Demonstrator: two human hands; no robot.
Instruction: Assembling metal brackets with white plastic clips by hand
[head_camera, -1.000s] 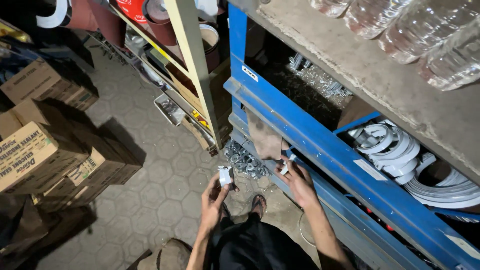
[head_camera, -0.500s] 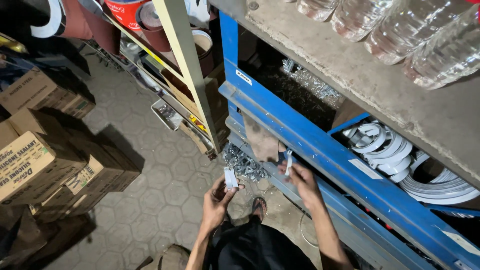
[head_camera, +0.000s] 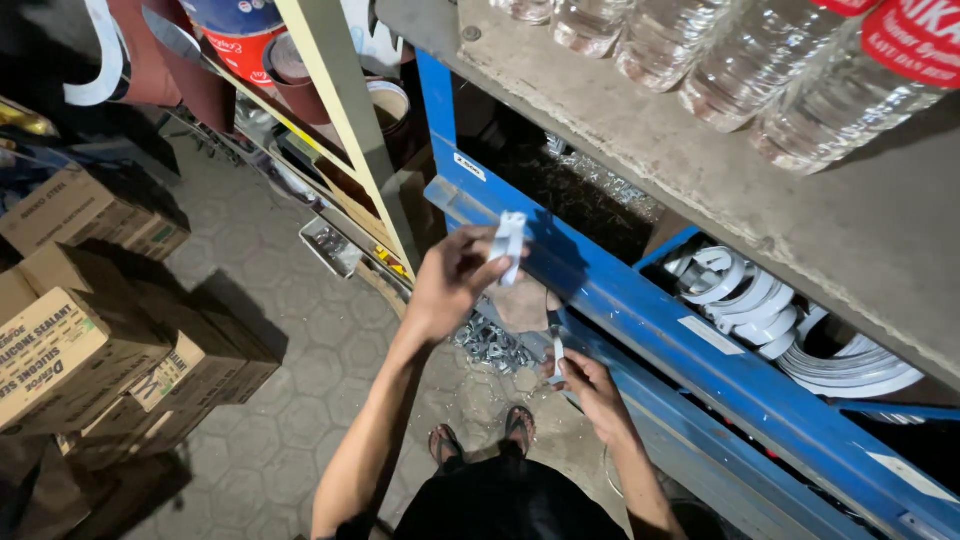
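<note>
- Clip (head_camera: 511, 240), small and white, pinched in my raised left hand (head_camera: 450, 280), against the blue shelf rail (head_camera: 640, 310).
- My right hand (head_camera: 592, 392), lower, grips a thin white piece (head_camera: 557, 347).
- Metal clamps (head_camera: 495, 348) heaped between my hands; cardboard boxes (head_camera: 90, 350) far left.

arms: both bare from elbow to wrist, no sleeves, watch or bands showing | left hand (head_camera: 447, 285): bare, no glove or ring seen | right hand (head_camera: 590, 385): bare, no glove | torso: black garment, near bottom edge | feet: dark open sandals (head_camera: 478, 438) with straps, toes uncovered
</note>
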